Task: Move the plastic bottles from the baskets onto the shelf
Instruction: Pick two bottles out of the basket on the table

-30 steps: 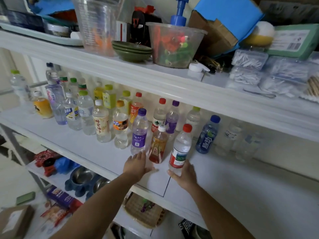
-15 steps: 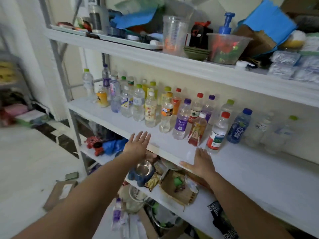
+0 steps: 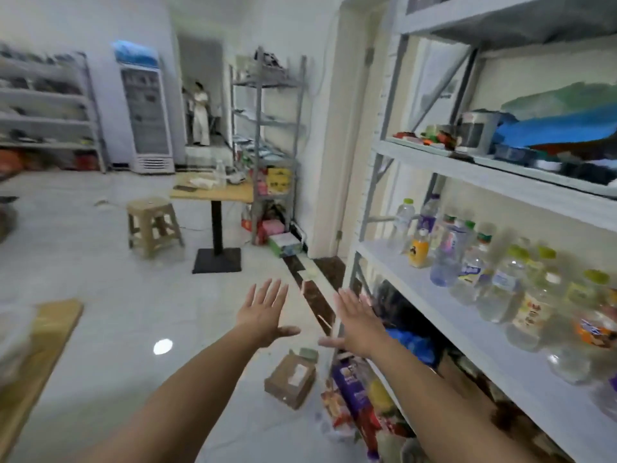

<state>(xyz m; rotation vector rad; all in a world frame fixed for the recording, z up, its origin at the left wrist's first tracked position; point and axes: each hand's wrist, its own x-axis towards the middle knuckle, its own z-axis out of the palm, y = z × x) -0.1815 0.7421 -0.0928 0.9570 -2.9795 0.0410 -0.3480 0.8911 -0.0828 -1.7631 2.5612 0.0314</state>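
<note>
Both empty: your left hand [image 3: 263,312] and right hand [image 3: 359,324] hover over the floor, fingers spread wide, holding nothing. I read this as between loads; the next move calls for finding a basket (none in frame) and gripping a bottle. A cardboard box [image 3: 290,379] lies just below your hands, so step round it. The plastic bottles [image 3: 494,282] crowd the shelf [image 3: 397,269] on your right, near its corner post. Beyond that, open floor up to the stool [image 3: 152,225].
</note>
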